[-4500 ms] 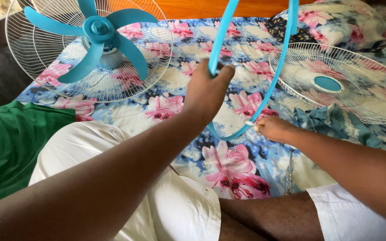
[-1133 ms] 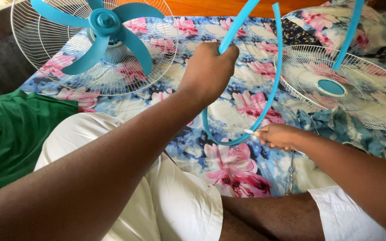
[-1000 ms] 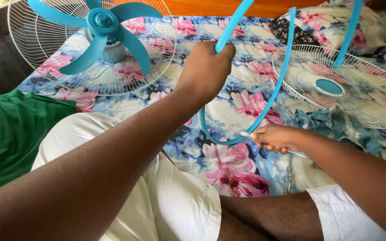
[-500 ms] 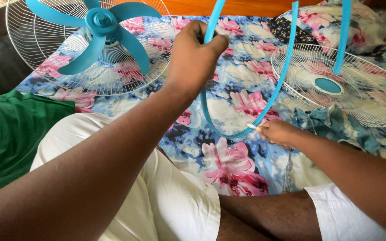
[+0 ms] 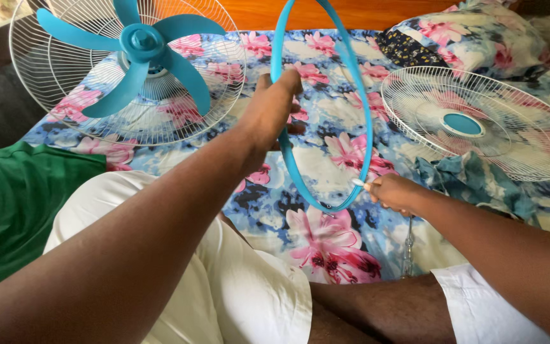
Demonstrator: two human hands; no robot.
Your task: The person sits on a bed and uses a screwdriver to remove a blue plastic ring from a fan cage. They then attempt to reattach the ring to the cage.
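Head camera: two hands hold a blue fan ring over a flowered sheet

Head-view frame shows a seated person holding a thin blue plastic hoop-shaped fan ring (image 5: 369,121) upright above a blue bedsheet printed with pink and white flowers (image 5: 345,245). The left hand (image 5: 275,105) is clenched around the ring's left side, about halfway up, with the arm stretched forward across the frame. The right hand (image 5: 394,191) grasps the ring near its lowest point on the right, fingers closed; a small white piece (image 5: 358,183) shows at its fingertips against the band, too small to tell what it is.

Behind the left hand, a white wire fan guard with blue five-blade propeller (image 5: 132,60) lies on the sheet, well apart from the ring. To the right, a round white wire grille with blue centre cap (image 5: 479,124) rests flat, near the right hand but not touching it. A floral pillow (image 5: 472,44) sits beyond it. The person's white shorts (image 5: 237,293) fill the foreground, with a green cloth (image 5: 20,204) at far left.
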